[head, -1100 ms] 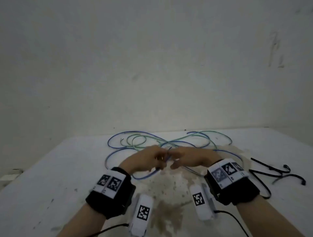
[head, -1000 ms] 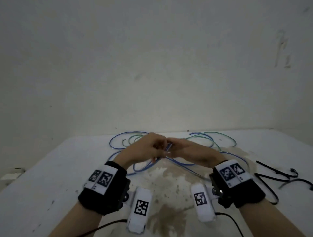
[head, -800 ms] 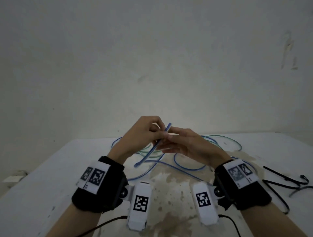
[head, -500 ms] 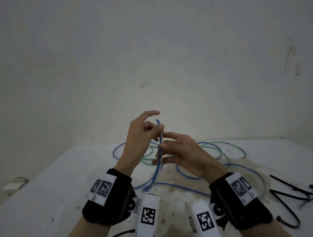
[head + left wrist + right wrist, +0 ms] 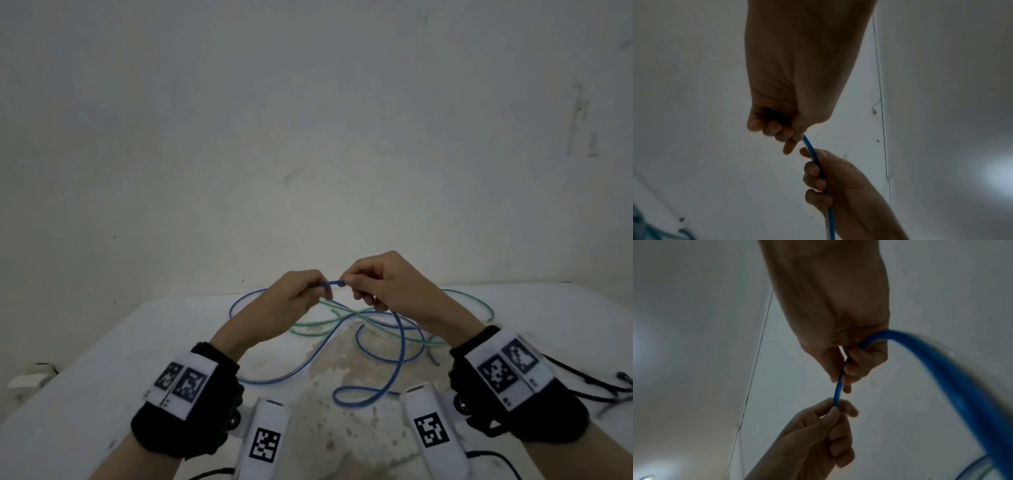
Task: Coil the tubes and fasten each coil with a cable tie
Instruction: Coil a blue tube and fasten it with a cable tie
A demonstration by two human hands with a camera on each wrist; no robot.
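A long blue tube [image 5: 400,346] lies in loose loops on the white table [image 5: 102,370], tangled with a green tube [image 5: 313,323]. Both hands are raised above the table, close together. My left hand [image 5: 317,288] pinches the blue tube's end. My right hand [image 5: 352,283] grips the same tube a short way along, with a short level stretch between them. In the left wrist view the blue tube [image 5: 813,155] runs from my left hand [image 5: 791,138] through the right hand's curled fingers [image 5: 813,172]. In the right wrist view the blue tube [image 5: 837,391] leaves my right hand [image 5: 844,378] and arcs away.
Black cable ties [image 5: 596,387] lie on the table at the right, behind my right wrist. The table's middle carries a brownish stain [image 5: 342,421]. A plain wall [image 5: 308,137] rises just behind the table's far edge.
Both hands lifted the blue tube's end off the table. Half a second ago that end stood upright between the hands; now it lies level between them, and more tube hangs from the right hand.
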